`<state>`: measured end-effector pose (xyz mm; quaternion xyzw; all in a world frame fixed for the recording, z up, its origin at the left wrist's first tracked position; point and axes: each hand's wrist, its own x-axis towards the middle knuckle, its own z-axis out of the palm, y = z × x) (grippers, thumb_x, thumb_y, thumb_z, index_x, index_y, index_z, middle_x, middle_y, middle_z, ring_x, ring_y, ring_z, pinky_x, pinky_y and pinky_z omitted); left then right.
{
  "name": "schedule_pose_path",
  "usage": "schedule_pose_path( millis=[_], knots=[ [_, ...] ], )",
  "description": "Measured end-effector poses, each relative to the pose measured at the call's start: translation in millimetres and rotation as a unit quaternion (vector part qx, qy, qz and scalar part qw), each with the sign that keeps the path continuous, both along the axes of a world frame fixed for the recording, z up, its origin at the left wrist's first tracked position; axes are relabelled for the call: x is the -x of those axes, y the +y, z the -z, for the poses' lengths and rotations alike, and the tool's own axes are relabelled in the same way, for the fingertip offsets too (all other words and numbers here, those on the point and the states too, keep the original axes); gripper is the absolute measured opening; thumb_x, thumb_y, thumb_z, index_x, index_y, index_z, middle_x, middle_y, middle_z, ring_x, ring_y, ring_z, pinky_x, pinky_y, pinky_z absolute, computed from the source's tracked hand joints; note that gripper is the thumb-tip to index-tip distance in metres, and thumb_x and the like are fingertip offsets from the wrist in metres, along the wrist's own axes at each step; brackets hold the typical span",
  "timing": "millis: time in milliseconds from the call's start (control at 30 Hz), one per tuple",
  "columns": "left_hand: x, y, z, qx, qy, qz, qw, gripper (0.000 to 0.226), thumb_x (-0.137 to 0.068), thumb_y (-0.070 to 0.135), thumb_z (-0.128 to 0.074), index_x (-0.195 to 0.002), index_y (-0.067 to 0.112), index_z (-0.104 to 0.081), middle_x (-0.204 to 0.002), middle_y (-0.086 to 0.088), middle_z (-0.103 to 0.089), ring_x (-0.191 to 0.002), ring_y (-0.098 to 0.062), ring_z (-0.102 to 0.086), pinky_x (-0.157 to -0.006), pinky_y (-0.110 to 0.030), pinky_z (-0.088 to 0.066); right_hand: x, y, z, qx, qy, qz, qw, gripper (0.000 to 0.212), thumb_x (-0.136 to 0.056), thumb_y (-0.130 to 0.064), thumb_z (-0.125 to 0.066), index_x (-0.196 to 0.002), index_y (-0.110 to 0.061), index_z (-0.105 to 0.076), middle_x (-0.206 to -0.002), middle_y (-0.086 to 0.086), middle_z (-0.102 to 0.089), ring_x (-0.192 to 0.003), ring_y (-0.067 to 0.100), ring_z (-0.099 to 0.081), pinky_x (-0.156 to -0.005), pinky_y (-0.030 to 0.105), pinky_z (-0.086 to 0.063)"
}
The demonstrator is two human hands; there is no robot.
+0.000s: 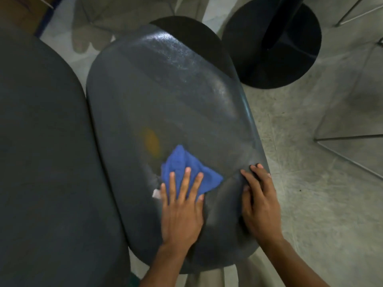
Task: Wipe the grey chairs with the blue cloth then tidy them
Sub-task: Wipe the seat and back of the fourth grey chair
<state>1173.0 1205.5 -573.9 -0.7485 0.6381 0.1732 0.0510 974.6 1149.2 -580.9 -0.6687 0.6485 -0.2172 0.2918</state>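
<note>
A grey chair (165, 104) fills the middle of the head view, seen from above. A crumpled blue cloth (184, 168) lies on its seat near the backrest bend. My left hand (182, 210) presses flat on the cloth with straight, spread fingers. My right hand (259, 199) rests on the chair's right edge, its fingers bent over the rim. A blurred yellowish mark (152, 141) shows on the seat just beyond the cloth. A second grey chair (41, 152) stands close against the first on the left.
Two round black table bases (290, 65) stand on the concrete floor beyond the chair, the left one (186, 27) half hidden by it. Thin metal chair legs (348, 148) are at the right.
</note>
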Motion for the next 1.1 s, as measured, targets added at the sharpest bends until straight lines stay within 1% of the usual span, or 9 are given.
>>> schedule_pose_path(
  millis=[133,300,400,500,633,700,833,1000,1100],
  knots=[
    [-79,9,0,-0.035,0.002,-0.246,0.969,0.058,-0.106,0.049,-0.015,-0.162,0.033,-0.011,-0.172,-0.001,-0.01,-0.158,-0.036,-0.003,-0.127,-0.056,-0.008,-6,5,7,0.03,0.083,-0.024,0.996,0.043,-0.097,-0.01,-0.049,-0.139,-0.005,-0.057,-0.149,0.018,-0.045,-0.148,0.035,-0.033,-0.118,0.058,-0.03],
    [-100,-95,16,0.038,0.011,-0.385,0.922,0.06,-0.107,0.045,-0.018,-0.164,0.029,-0.017,-0.173,-0.001,-0.008,-0.158,-0.036,0.001,-0.127,-0.054,0.002,-9,6,10,0.038,0.103,-0.025,0.994,0.045,-0.097,-0.017,-0.045,-0.139,-0.006,-0.056,-0.149,0.019,-0.045,-0.148,0.035,-0.033,-0.121,0.056,-0.027],
    [-93,-174,25,0.078,0.022,-0.359,0.93,0.059,-0.107,0.043,-0.022,-0.164,0.029,-0.017,-0.173,-0.003,-0.008,-0.158,-0.038,0.0,-0.126,-0.055,0.002,-8,5,9,0.037,0.109,-0.031,0.993,0.045,-0.096,-0.016,-0.047,-0.14,-0.006,-0.055,-0.149,0.019,-0.045,-0.148,0.035,-0.033,-0.121,0.055,-0.026],
    [-46,-197,26,0.104,0.026,-0.262,0.959,0.058,-0.109,0.042,-0.021,-0.164,0.026,-0.015,-0.173,-0.002,-0.007,-0.158,-0.037,-0.002,-0.126,-0.057,-0.001,-7,5,11,0.039,0.117,-0.034,0.992,0.046,-0.095,-0.015,-0.049,-0.14,-0.006,-0.055,-0.149,0.019,-0.045,-0.149,0.035,-0.032,-0.123,0.053,-0.024],
    [0,-105,17,0.081,0.029,-0.041,0.995,0.057,-0.111,0.041,-0.024,-0.165,0.023,-0.018,-0.173,0.0,-0.009,-0.159,-0.033,-0.004,-0.126,-0.055,-0.013,-7,7,11,0.045,0.11,-0.026,0.993,0.046,-0.096,-0.017,-0.046,-0.139,-0.005,-0.056,-0.148,0.02,-0.047,-0.148,0.035,-0.034,-0.122,0.054,-0.026],
    [-23,-53,11,0.054,0.015,-0.002,0.998,0.057,-0.11,0.04,-0.027,-0.164,0.024,-0.021,-0.172,0.002,-0.013,-0.159,-0.031,-0.008,-0.124,-0.056,-0.022,-8,5,9,0.044,0.108,-0.026,0.993,0.046,-0.095,-0.016,-0.047,-0.139,-0.005,-0.057,-0.148,0.02,-0.047,-0.148,0.035,-0.034,-0.121,0.055,-0.027],
    [-96,-30,7,-0.001,-0.015,-0.11,0.994,0.061,-0.107,0.045,-0.022,-0.164,0.025,-0.016,-0.172,0.003,-0.01,-0.159,-0.031,-0.007,-0.125,-0.058,-0.017,-11,4,8,0.045,0.118,-0.027,0.992,0.045,-0.096,-0.016,-0.047,-0.139,-0.005,-0.056,-0.149,0.019,-0.045,-0.148,0.035,-0.034,-0.121,0.054,-0.026],
    [-81,-162,23,0.068,0.007,-0.336,0.939,0.064,-0.105,0.043,-0.021,-0.165,0.021,-0.015,-0.172,-0.003,-0.009,-0.158,-0.039,-0.006,-0.126,-0.057,-0.003,-10,4,11,0.054,0.129,-0.026,0.99,0.045,-0.098,-0.018,-0.044,-0.139,-0.007,-0.056,-0.149,0.018,-0.046,-0.148,0.034,-0.034,-0.122,0.053,-0.026],
    [1,-196,23,0.09,0.029,-0.222,0.971,0.061,-0.108,0.043,-0.02,-0.165,0.021,-0.014,-0.173,-0.003,-0.008,-0.158,-0.037,-0.003,-0.127,-0.055,0.0,-8,7,14,0.056,0.141,-0.029,0.988,0.045,-0.097,-0.017,-0.045,-0.14,-0.007,-0.056,-0.149,0.018,-0.047,-0.148,0.033,-0.034,-0.122,0.052,-0.025]
  ],
)
